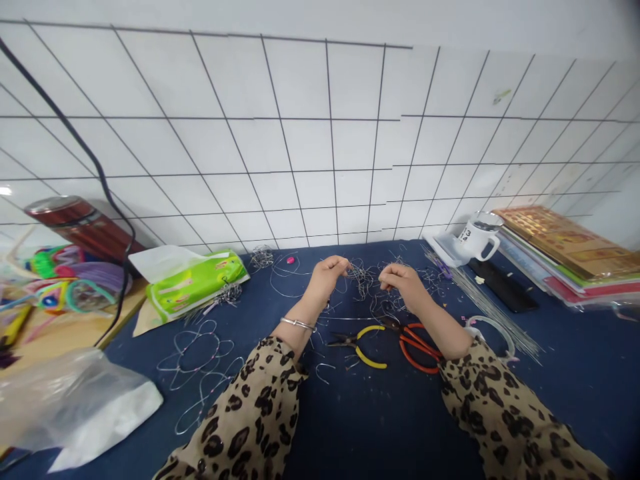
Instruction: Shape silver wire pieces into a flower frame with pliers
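Note:
My left hand (327, 272) and my right hand (403, 279) are both closed in a pinch over the dark blue cloth (360, 427). Between them they hold a tangle of thin silver wire (361, 275). A silver bangle (297, 324) circles my left wrist. Both arms wear leopard-print sleeves. Just in front of my wrists lie yellow-handled pliers (364, 341) and orange-handled scissors (415, 345).
Bent wire flower shapes (200, 363) lie at the left front. A green tissue pack (195, 283), a red flask (80, 223) and a plastic bag (75, 400) sit further left. A white mug (479, 237), straight wires (493, 303) and stacked boards (565, 250) are right.

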`<state>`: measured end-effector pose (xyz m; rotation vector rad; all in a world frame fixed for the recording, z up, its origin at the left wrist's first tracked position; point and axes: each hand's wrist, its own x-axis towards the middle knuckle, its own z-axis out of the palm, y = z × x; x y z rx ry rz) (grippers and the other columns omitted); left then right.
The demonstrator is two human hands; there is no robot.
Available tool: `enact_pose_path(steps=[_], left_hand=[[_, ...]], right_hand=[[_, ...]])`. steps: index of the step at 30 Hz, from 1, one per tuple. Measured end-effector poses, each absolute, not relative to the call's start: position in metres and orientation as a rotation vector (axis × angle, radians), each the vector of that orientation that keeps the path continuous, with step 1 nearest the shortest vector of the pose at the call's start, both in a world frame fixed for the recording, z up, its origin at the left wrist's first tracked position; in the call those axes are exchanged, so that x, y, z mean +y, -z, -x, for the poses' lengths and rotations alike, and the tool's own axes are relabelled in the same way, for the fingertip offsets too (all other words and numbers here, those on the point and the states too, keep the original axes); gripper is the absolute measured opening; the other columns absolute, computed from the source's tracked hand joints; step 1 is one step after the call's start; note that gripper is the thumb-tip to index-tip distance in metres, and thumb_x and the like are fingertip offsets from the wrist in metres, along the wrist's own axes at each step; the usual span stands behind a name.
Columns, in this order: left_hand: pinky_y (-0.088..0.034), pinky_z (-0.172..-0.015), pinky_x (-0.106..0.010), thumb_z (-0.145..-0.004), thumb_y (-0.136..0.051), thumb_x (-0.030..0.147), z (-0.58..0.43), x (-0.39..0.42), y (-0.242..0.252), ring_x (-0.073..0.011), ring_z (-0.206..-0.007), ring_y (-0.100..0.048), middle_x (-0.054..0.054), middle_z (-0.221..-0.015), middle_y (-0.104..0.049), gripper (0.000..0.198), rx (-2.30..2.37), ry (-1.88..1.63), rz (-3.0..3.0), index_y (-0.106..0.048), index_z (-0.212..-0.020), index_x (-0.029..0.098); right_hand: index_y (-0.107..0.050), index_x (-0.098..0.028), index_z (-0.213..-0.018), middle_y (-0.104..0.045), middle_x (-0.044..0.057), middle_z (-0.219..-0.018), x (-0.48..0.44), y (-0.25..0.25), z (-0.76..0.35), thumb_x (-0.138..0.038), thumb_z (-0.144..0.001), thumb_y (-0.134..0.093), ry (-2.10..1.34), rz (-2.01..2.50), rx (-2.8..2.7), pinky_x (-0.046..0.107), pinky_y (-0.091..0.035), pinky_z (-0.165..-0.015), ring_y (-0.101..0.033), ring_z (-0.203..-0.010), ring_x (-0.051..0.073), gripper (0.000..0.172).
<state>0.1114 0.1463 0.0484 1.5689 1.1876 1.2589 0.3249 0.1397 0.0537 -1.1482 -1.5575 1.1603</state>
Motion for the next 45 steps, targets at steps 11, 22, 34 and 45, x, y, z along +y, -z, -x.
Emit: enact_pose_path(steps=[11, 22, 34, 45], left_hand=[[-0.038, -0.052, -0.022, -0.078, -0.051, 0.038, -0.13, 0.132, -0.054, -0.0097, -0.048, -0.045, 0.002, -0.049, -0.049, 0.028, 0.922, -0.79, -1.617, -0.062, -0.073, 0.014], [-0.03, -0.046, -0.02, -0.079, -0.049, 0.038, -0.121, 0.136, -0.057, -0.0076, -0.043, -0.036, 0.005, -0.048, -0.044, 0.026, 1.043, -0.846, -1.602, -0.062, -0.075, 0.017], [-0.028, -0.045, -0.02, -0.077, -0.048, 0.033, -0.114, 0.148, -0.046, -0.008, -0.043, -0.036, 0.004, -0.049, -0.046, 0.022, 1.311, -1.12, -1.533, -0.062, -0.073, 0.017], [-0.03, -0.049, -0.021, -0.076, -0.047, 0.032, -0.098, 0.157, -0.041, -0.0104, -0.05, -0.043, 0.002, -0.054, -0.051, 0.022, 1.581, -1.317, -1.512, -0.061, -0.07, 0.016]], right_hand=[[-0.058, -0.02, -0.073, -0.061, 0.001, -0.069, 0.129, -0.046, -0.308, -0.04, -0.076, -0.053, -1.104, 1.086, -1.593, 0.026, -0.043, -0.06, -0.054, -0.064, 0.014, 0.021], [-0.055, -0.018, -0.073, -0.06, 0.002, -0.063, 0.151, -0.034, -0.331, -0.044, -0.072, -0.056, -1.02, 1.219, -1.286, 0.025, -0.042, -0.054, -0.054, -0.058, 0.013, 0.026], [-0.053, -0.018, -0.07, -0.057, -0.001, -0.06, 0.16, -0.03, -0.336, -0.043, -0.071, -0.057, -0.977, 1.213, -1.193, 0.023, -0.041, -0.05, -0.053, -0.054, 0.011, 0.025], [-0.049, -0.02, -0.074, -0.053, -0.003, -0.06, 0.172, -0.021, -0.345, -0.042, -0.074, -0.053, -0.872, 1.245, -0.993, 0.02, -0.04, -0.045, -0.053, -0.053, 0.009, 0.022]])
